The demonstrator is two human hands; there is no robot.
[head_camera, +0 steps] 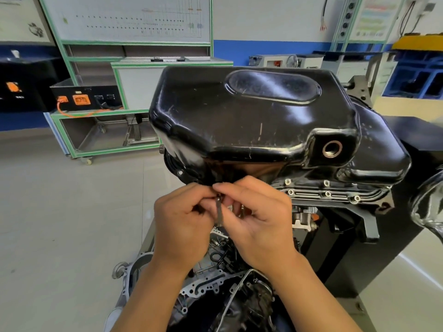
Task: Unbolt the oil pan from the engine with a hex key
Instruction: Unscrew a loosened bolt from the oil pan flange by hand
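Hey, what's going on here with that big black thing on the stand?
A person is working on an upturned engine with a black oil pan on top. The left hand and right hand both pinch a thin hex key at the pan's near edge; its tip is hidden behind the fingers. The pan sits on the engine, with several bolts showing along its right flange.

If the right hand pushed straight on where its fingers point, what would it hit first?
Probably the left hand, touching it at the hex key; the oil pan sits just beyond.
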